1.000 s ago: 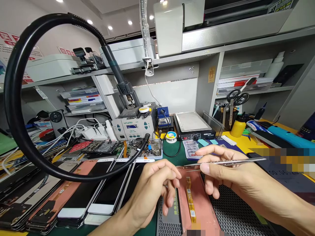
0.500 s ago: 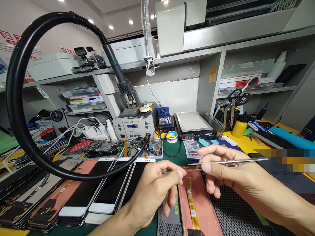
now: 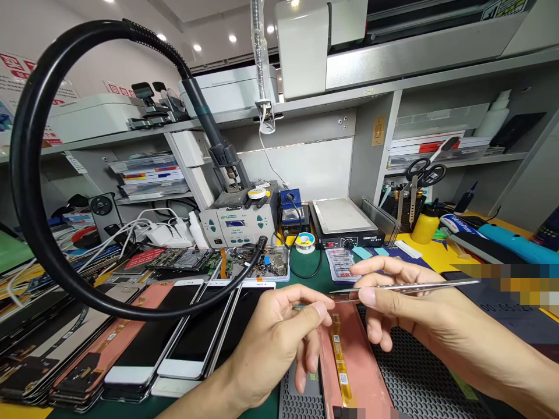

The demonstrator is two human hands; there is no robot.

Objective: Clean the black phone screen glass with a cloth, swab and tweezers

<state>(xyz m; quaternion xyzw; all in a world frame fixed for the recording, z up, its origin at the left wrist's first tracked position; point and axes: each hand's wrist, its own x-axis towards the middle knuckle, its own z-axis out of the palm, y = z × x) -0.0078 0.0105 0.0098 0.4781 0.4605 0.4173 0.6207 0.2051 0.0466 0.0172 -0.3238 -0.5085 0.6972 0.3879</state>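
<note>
My right hand point(image 3: 414, 311) grips metal tweezers point(image 3: 410, 287) held almost level, their tips pointing left. Close to those tips, the thumb and forefinger of my left hand point(image 3: 283, 331) are pinched together. Whatever sits between them is too small or hidden to make out. Below both hands lies a phone screen panel point(image 3: 364, 364) with its pink back upward. A gold flex cable point(image 3: 339, 356) runs lengthwise along it. The panel's upper edge is partly covered by my fingers. Under it is a dark perforated mat point(image 3: 419, 372).
Phone screens point(image 3: 196, 326) lie in rows at left, beneath the looping black hot-air hose point(image 3: 26, 174). Behind stand a rework station point(image 3: 236, 224), a tray of small parts point(image 3: 279, 265), a solder spool point(image 3: 305, 242) and a heating plate point(image 3: 345, 218). A yellow bottle point(image 3: 423, 227) stands at right.
My left hand has shifted slightly right along the tweezers' tips, and its lower fingers have moved a little. My right hand and the tweezers look nearly still.
</note>
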